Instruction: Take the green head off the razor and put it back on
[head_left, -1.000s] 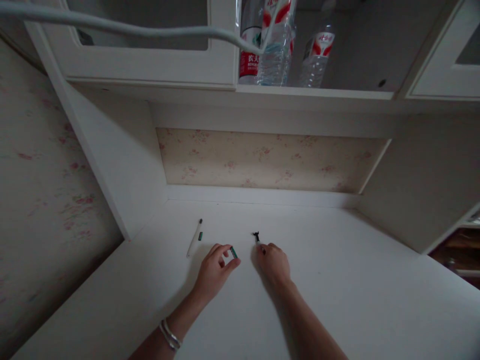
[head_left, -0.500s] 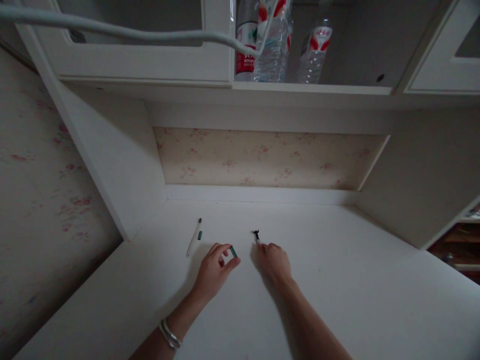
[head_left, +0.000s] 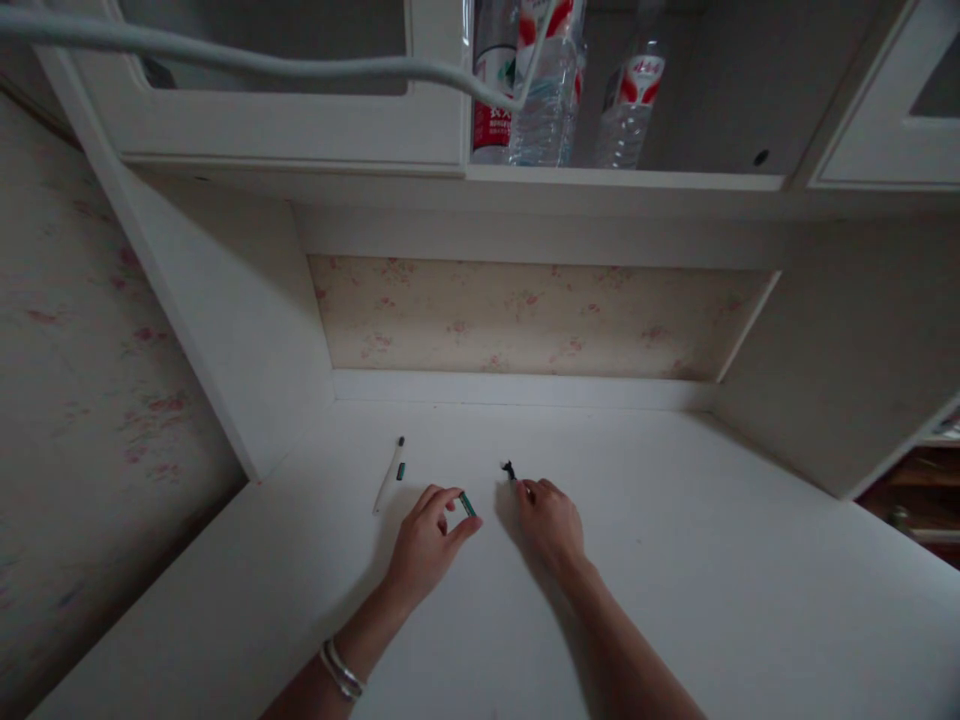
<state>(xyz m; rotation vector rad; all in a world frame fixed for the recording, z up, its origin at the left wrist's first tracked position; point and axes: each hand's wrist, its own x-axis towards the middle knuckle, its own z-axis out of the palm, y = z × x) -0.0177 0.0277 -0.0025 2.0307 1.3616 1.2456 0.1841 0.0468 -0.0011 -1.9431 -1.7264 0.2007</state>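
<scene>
A: What has moved since the earlier frame?
B: The tool (head_left: 508,469) in the right hand (head_left: 551,520): its black head now leans a little further left. The left hand (head_left: 426,535) keeps its pose.

A: How is the right grip?
B: Closed on the tool. Thumb and fingers pinch it, covering most of it, so only the black head pokes out past them. I cannot tell whether that head touches the table (head_left: 712,600).

A: And the left grip?
B: It is grasping a small green stick (head_left: 468,504), pinched end to end, the thumb at the lower end and a finger at the upper. The stick slants between the two hands, well apart from the tool.

A: What lies nearby?
B: A white brush (head_left: 388,478) with a dark head, lying to the left of both hands, its head towards the back. Just beside it, on its right, is a short green block (head_left: 401,471). Both rest on the table, beyond the left hand.

A: Anything else?
B: Two bangles (head_left: 341,670) circle the left wrist. Floral wallpaper (head_left: 480,315) shows behind the table, and above, bottles (head_left: 544,125) with red labels stand in an open cupboard (head_left: 622,180). A pale cable (head_left: 300,68) crosses in front.
</scene>
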